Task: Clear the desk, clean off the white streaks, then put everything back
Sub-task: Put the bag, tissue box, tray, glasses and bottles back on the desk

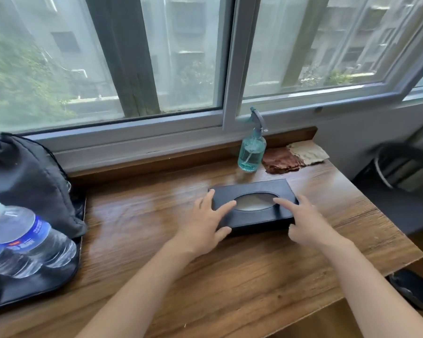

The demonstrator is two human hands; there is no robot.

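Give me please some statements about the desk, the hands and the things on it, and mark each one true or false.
1. Both hands rest on the black tissue box. True: the left hand is at its left end and the right hand at its right end.
2. The spray bottle lies on its side. False: it stands upright near the window sill.
3. The cloths lie to the right of the spray bottle. True.
4. The water bottles stand at the right edge of the desk. False: they are at the left, on a black tray.
5. The black bag sits behind the water bottles. True.
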